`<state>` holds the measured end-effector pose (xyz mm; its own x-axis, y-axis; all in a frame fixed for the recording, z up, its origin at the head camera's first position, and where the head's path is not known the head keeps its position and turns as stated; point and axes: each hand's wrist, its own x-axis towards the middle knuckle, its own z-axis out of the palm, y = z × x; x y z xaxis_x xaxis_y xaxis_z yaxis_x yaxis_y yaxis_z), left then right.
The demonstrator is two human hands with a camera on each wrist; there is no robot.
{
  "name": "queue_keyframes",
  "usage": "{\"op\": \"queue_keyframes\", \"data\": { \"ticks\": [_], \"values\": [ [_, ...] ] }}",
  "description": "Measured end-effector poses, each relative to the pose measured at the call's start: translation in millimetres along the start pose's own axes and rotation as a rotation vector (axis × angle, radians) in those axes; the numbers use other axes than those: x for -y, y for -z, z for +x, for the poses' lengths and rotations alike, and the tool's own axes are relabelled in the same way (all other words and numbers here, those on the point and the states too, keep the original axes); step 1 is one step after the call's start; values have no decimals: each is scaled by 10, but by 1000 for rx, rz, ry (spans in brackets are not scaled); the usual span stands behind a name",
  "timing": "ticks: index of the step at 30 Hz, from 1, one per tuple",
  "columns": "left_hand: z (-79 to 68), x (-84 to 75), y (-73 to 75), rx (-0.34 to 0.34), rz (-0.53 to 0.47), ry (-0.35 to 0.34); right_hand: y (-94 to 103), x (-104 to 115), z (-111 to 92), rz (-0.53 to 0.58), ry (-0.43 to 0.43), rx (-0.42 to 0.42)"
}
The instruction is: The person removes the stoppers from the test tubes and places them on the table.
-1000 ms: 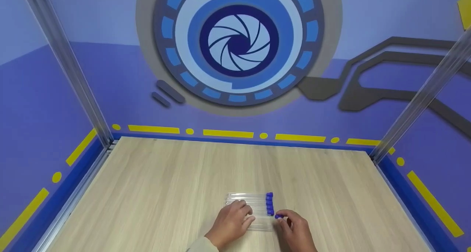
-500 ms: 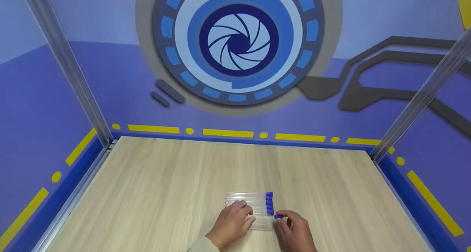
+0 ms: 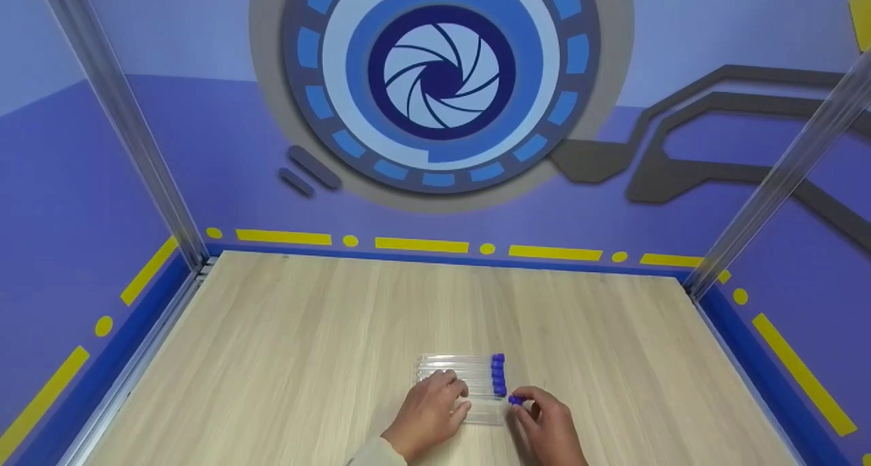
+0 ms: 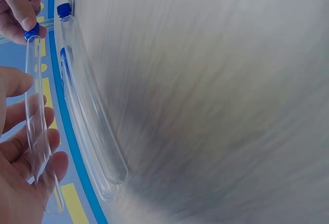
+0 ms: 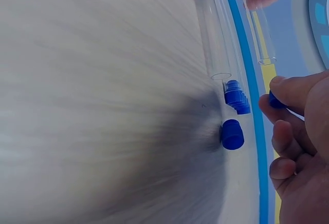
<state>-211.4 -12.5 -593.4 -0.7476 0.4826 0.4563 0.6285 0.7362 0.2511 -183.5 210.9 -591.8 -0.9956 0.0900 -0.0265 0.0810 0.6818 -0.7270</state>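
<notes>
A pale wood-grain tabletop [image 3: 306, 337] fills the lower part of the head view, its far edge running along a blue-purple wall [image 3: 190, 146]. The wall carries a large round emblem [image 3: 442, 78] like a camera shutter, dark grey shapes [image 3: 592, 161] to its right, and yellow dashes [image 3: 422, 246] and dots low down. Metal posts [image 3: 129, 126] rise at the tabletop's far left and far right corners, and a metal rail [image 3: 136, 371] follows its left edge.

Well apart from the far edge, about midway between the left and right edges, capped tubes [image 3: 469, 367] lie side by side, their blue caps [image 3: 499, 376] towards the right edge. An uncapped tube [image 5: 216, 39] lies on the near side of them, and a loose blue cap [image 5: 233, 135] sits near its mouth.

The left hand [image 3: 429, 408] grips a clear tube [image 4: 36, 121] above the tabletop. The right hand [image 3: 548, 425] pinches a small blue cap [image 5: 277, 101] between thumb and finger, just beside that tube's open mouth.
</notes>
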Motion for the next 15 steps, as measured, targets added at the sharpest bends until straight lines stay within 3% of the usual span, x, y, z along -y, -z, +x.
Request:
{"op": "queue_keyframes", "data": {
  "ticks": [4, 11, 15],
  "values": [
    [-3, 4, -11, 9, -12, 7, -3, -3, -4, 12, -12, 8],
    [31, -29, 21, 108, -31, 56, -16, -17, -14, -19, -22, 14],
    [36, -39, 34, 120, -25, 55, -16, -32, -19, -40, -19, 3]
  ]
}}
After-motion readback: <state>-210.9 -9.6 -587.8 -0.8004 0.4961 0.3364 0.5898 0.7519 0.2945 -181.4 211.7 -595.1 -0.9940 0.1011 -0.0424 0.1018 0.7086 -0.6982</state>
